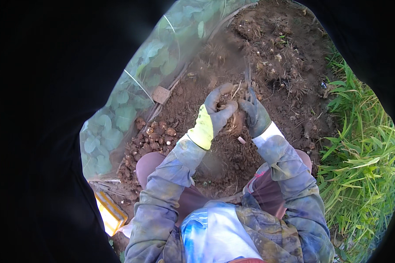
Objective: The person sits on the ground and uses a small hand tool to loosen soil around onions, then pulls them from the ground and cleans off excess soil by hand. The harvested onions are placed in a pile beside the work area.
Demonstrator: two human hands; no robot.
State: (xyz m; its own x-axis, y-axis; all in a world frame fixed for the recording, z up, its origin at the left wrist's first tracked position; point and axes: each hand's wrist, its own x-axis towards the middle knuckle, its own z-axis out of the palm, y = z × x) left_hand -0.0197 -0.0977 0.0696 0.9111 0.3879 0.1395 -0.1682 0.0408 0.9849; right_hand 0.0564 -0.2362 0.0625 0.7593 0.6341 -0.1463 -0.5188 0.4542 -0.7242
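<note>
Both my hands wear grey work gloves and meet over dug soil in front of my knees. My left hand, with a yellow-green cuff, curls its fingers around a soil-covered root clump with dry fibrous roots. Close beside it, my right hand grips a thin blade-like tool, which points away from me and is blurred. Its handle is hidden by the glove. A pile of round brown corms lies on the soil left of my left hand. A small pale piece rests on the soil below the clump.
More root clumps lie on the soil beyond my hands. A brick sits at the edge of translucent sheeting over leafy plants at the left. Tall grass grows at the right. A yellow-and-white container is at the lower left.
</note>
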